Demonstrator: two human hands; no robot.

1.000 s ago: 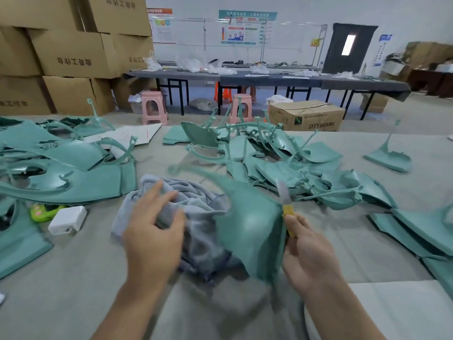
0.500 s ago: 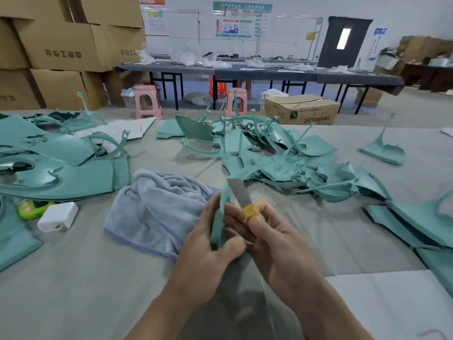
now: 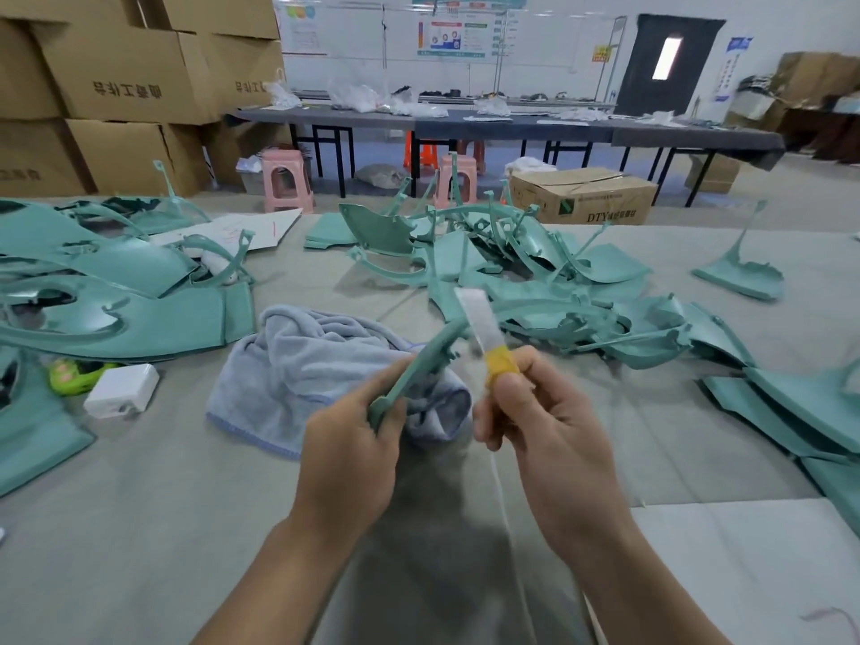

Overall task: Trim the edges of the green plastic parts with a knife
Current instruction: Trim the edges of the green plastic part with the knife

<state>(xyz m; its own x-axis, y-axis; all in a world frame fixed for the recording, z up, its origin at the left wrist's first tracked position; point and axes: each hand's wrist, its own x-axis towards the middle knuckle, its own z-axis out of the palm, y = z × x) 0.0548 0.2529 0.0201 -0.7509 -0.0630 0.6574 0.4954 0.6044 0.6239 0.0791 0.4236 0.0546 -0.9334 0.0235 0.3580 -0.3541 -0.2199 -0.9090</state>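
Green part (image 3: pixel 421 365) held edge-on above the surface (image 3: pixel 139 528), over a grey towel (image 3: pixel 307 365). Left hand (image 3: pixel 353 453) grips its lower end, fingers curled round it. Right hand (image 3: pixel 544 430) grips a knife (image 3: pixel 486 332) by its yellow-taped handle, blade up, just beside the part's upper end. Piles of green parts (image 3: pixel 535 281) behind and left. White adapter (image 3: pixel 122 389) left of towel.

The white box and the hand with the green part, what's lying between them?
In the head view, a crumpled grey towel lies on the table between the white box and the left hand holding the green part.
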